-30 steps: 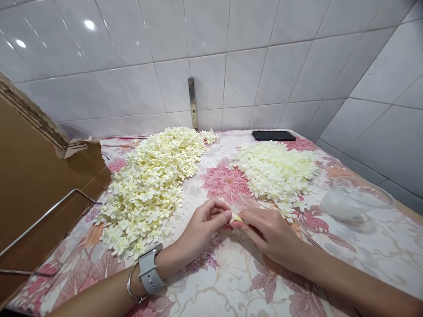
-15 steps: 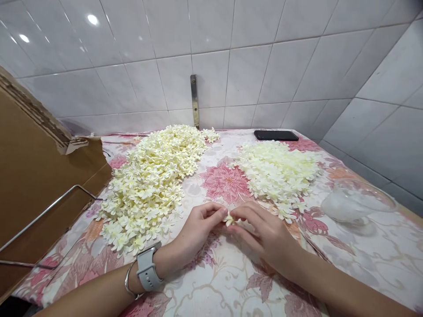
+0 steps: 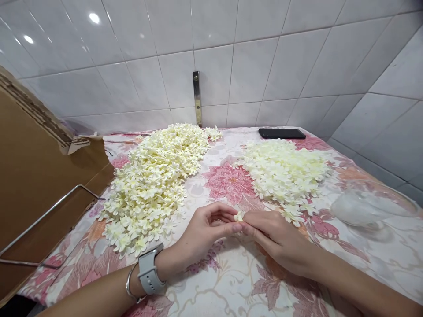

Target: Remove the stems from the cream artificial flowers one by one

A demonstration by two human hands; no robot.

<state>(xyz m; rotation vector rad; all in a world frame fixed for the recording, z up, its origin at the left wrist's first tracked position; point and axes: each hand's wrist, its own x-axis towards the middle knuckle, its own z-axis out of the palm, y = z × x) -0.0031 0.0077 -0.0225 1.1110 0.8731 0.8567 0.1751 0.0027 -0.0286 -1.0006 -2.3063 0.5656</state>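
Left hand (image 3: pixel 205 231) clamped on small cream flower (image 3: pixel 238 216) | right hand (image 3: pixel 277 237) clamped on it too | tablecloth (image 3: pixel 224 281) beneath

Cream flowers (image 3: pixel 155 185), pink-floral tablecloth (image 3: pixel 228 281)

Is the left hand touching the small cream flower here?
Touching. The head view shows the left hand and the right hand meeting fingertip to fingertip, with the small cream flower pinched between them and no gap.

Table w/ pink-and-cream floral cloth (image 3: pixel 228 281) carries big left heap of cream fabric flowers (image 3: pixel 155 176), smaller right heap (image 3: pixel 284 169), flat black phone (image 3: pixel 282 133) at far edge, clear glass bowl (image 3: pixel 370 207) at right.
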